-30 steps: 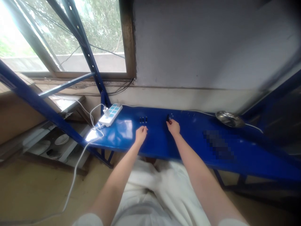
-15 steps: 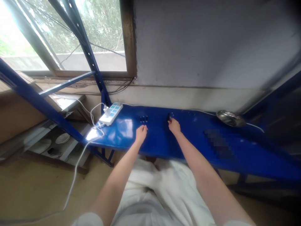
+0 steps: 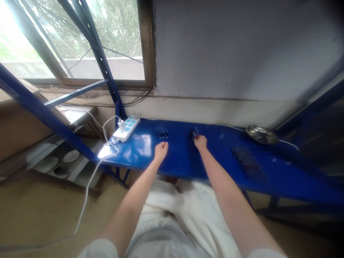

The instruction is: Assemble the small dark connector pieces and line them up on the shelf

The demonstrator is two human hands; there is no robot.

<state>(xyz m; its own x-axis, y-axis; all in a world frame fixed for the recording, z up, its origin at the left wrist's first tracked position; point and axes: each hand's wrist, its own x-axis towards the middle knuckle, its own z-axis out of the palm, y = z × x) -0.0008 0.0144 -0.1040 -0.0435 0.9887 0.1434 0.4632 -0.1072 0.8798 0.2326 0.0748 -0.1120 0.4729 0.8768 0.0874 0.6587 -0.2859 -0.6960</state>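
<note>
My left hand (image 3: pixel 161 152) rests low over the blue tabletop (image 3: pixel 178 157), its fingers curled closed; what they hold, if anything, is hidden. Just beyond it, three small dark cylinders with pale ends (image 3: pixel 163 134) stand side by side in a row. My right hand (image 3: pixel 200 142) is closed in a pinch at the near edge of a small cluster of clear, bluish pieces (image 3: pixel 196 131). Whatever lies between those fingertips is too small to make out. A dark patch, perhaps shadow, shows just left of the cluster.
A white power strip (image 3: pixel 127 128) with a plugged-in charger sits at the table's left end, its cable hanging to the floor. A shiny metal bowl (image 3: pixel 262 134) stands at the back right. Nearer me lies a blurred-out dark object (image 3: pixel 248 162). Blue rack posts (image 3: pixel 100 61) rise at left.
My right hand has shifted slightly, its fingertips drawing toward me and to the right, and more of the clear pieces show beyond it. The left hand has stayed nearly still.
</note>
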